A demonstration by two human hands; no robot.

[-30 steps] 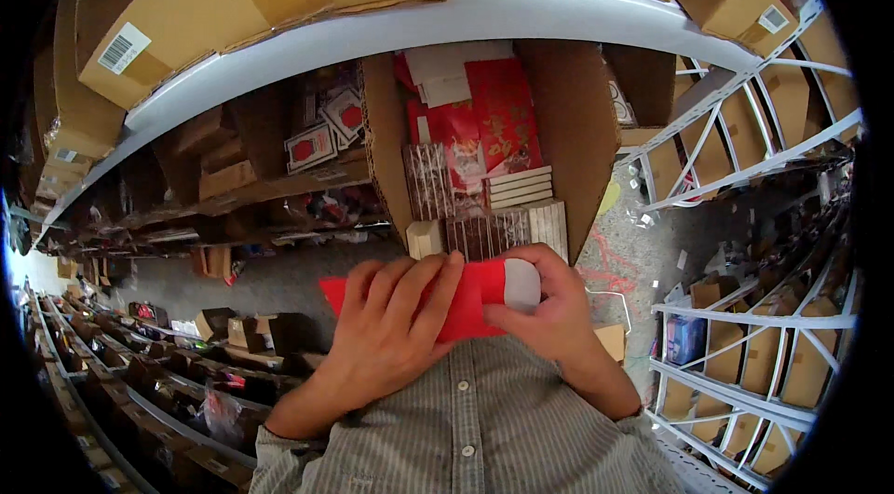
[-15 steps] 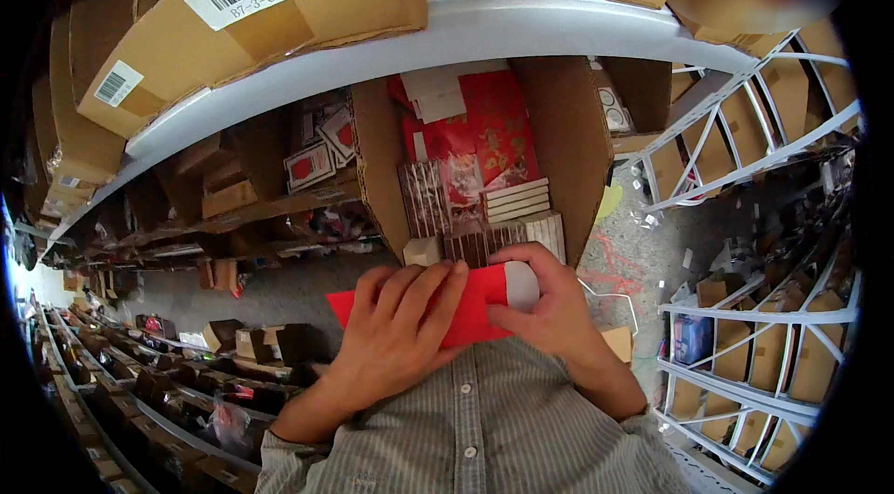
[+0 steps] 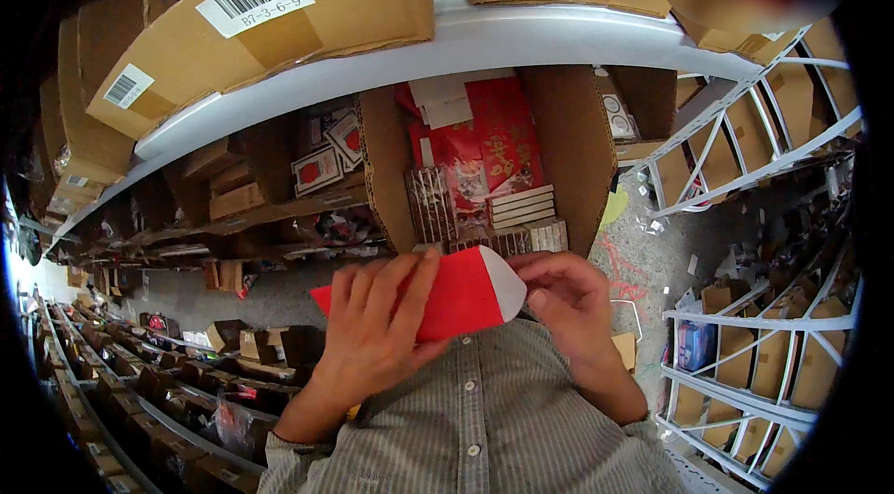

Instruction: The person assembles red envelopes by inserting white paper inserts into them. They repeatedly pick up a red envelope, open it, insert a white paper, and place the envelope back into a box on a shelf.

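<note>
A red paper envelope [image 3: 466,294] with a pale rounded flap [image 3: 504,284] is held level in front of my shirt. My left hand [image 3: 380,308] grips its left part, fingers laid over the upper face and the thumb out of sight underneath. Beside the flap's tip is my right hand [image 3: 570,298], its fingers loosely bent and the thumb apart from them. The flap's outline shows uncovered, folded out to the right; whether a fingertip brushes its edge I cannot tell. Just beyond the hands is an open cardboard box [image 3: 566,149] containing red printed packets [image 3: 507,135].
Inside the box are also stacks of small packs [image 3: 521,205] and white cards [image 3: 442,101]. A grey shelf beam [image 3: 521,36] crosses above, carrying labelled cartons [image 3: 326,0]. More bins [image 3: 237,201] line the left. White metal racks [image 3: 745,317] stand to the right.
My right hand has come off the envelope's flap and shifted right, fingers loosened. The flap now shows whole. The envelope has tilted and moved slightly left with my left hand still on it.
</note>
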